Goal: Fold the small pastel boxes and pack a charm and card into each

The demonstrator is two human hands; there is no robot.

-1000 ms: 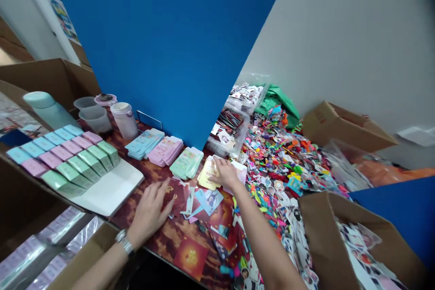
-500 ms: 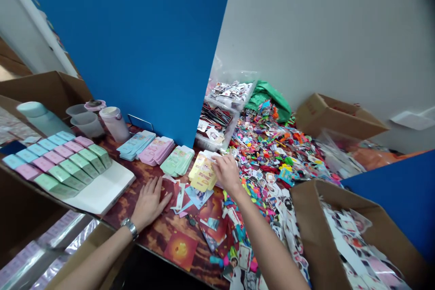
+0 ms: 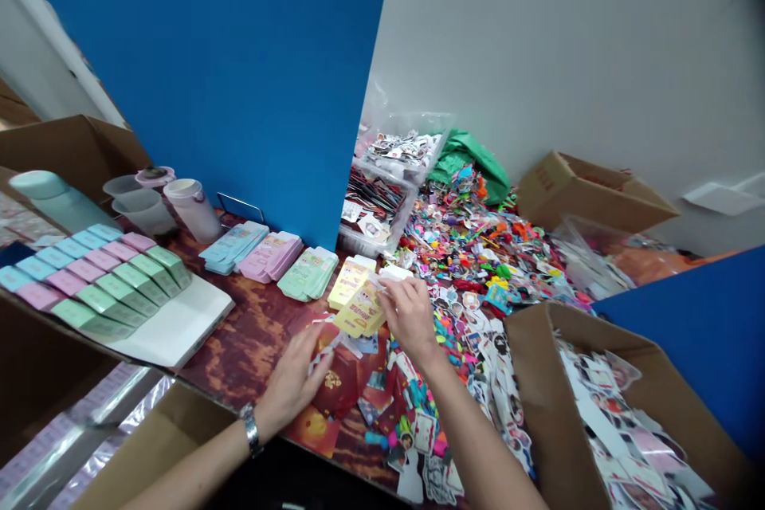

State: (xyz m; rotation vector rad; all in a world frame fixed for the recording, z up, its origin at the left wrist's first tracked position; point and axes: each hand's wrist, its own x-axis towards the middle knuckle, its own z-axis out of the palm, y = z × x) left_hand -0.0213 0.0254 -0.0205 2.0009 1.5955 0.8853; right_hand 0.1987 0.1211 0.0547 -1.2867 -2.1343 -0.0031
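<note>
My right hand [image 3: 409,317] pinches a yellow flat-folded carton [image 3: 360,312] by its right edge, lifted and tilted above the table. My left hand [image 3: 296,373] is closed on a few paper cutouts [image 3: 342,344], just below the carton's lower edge; fingers partly hide them. Behind the carton lies a stack of yellow folded cartons [image 3: 352,277]. Left of it are stacks of green cartons [image 3: 307,274], pink cartons [image 3: 270,256] and blue cartons [image 3: 234,247]. Orange-red cards [image 3: 314,430] lie on the table below my hands.
Filled blue, pink and green boxes stand in rows on a white tray [image 3: 194,319] at left. Cups and a teal bottle [image 3: 63,199] are behind. Small colourful trinkets [image 3: 484,243] heap at right, beside a cardboard box [image 3: 541,382] of cutouts. A blue partition [image 3: 227,72] rises behind.
My right hand has lifted a yellow carton from its stack toward me. My left hand has moved right and gathered paper cutouts off the table. The view has shifted slightly.
</note>
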